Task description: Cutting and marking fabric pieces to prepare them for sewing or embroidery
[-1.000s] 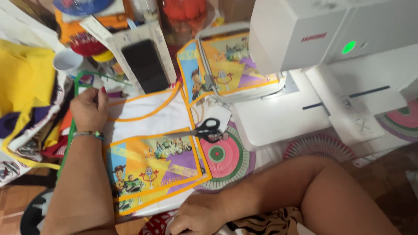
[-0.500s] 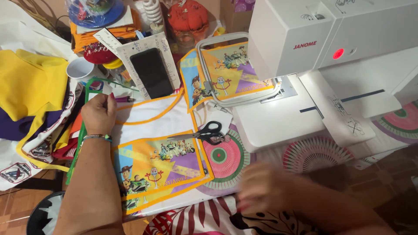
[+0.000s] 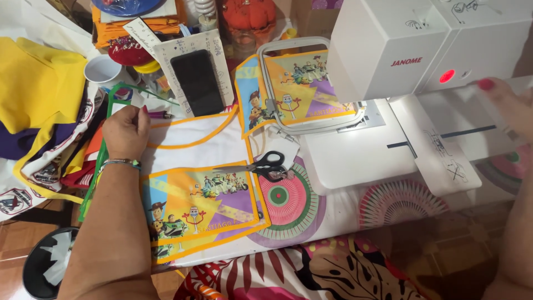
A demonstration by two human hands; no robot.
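The scene was lit brightly and evenly from above, and only soft, short shadows were cast. Mild glare was seen on the white machine [image 3: 422, 61], where detail was washed out. The right hand [image 3: 508, 105] was smeared by motion blur. The left hand [image 3: 126, 133] and scissors [image 3: 261, 164] were rendered sharply.

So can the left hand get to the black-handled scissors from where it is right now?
Probably yes. The left hand rests on the white cloth, and the scissors lie in the open to its right, with only flat fabric between and nothing on top of them.
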